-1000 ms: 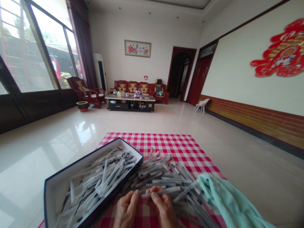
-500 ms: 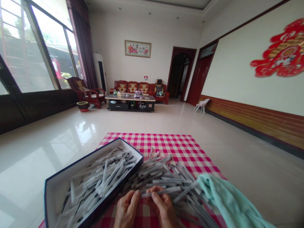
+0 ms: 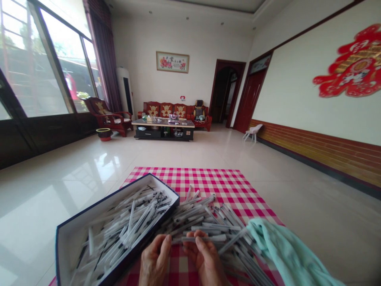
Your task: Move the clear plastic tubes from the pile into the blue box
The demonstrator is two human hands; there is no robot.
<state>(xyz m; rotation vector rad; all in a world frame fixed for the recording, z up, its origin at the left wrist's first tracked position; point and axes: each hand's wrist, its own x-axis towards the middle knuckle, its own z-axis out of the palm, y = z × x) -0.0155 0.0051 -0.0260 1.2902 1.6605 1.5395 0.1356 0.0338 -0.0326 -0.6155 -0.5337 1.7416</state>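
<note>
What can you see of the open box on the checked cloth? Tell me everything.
The open box is a shallow rectangular carton, cardboard by its look, with a dark navy rim and white inner walls. It lies askew, partly on the pink-and-white checked cloth, one corner over the tile floor; its near end runs out of view. Loose white-and-black pens fill it. More loose pens lie beside its right wall, near the left hand.
</note>
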